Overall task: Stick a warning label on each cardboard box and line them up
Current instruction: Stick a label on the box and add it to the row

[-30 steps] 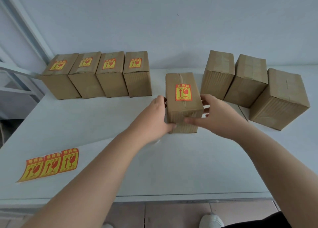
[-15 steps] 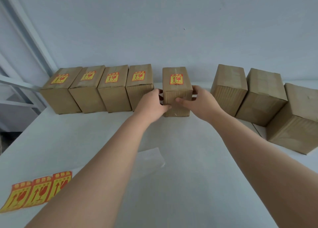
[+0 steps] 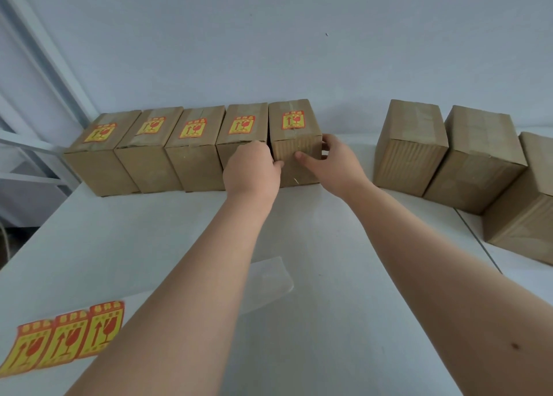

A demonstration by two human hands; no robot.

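Squaring fifth labelled box (image 3: 294, 153) beside the fourth labelled box (image 3: 243, 134), far on the worktop (image 3: 149, 246); left hand (image 3: 253, 171) and right hand (image 3: 332, 162) each clasp a side, thumbs in front, I judge for a flush row.

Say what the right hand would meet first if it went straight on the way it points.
The labelled box it grips: the right hand points toward the wall, thumb on the box's front, fingers round its right side. Behind the box stands the wall, though the gap there is hard to judge.
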